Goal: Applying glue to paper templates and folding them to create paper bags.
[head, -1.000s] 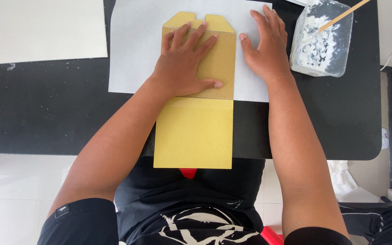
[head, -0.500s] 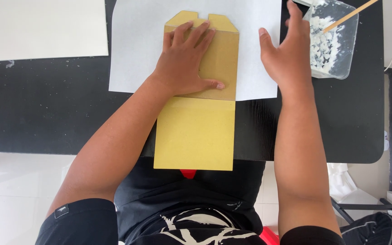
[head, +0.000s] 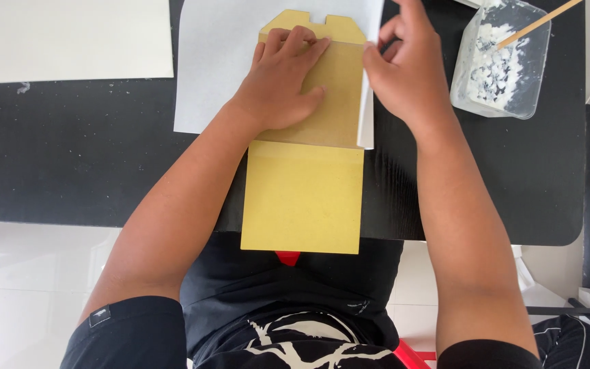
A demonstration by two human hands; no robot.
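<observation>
I see the scene in bright, even daylight, soft enough that shadows stay faint: only a thin dark edge under the yellow card (head: 302, 195) where it overhangs the black surface (head: 69, 150). The white sheet (head: 220, 61) and the pale floor (head: 22, 273) at lower left are close to blown out, with a mild sheen on the floor. The clear tub (head: 500, 61) catches small highlights. Focus is sharp across the middle; my right hand (head: 404, 75) is slightly soft. Straight edges show little bending.

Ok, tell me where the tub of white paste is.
In the head view, the tub sits at the black table's far right corner, just right of the right hand, a wooden stick in it.
</observation>
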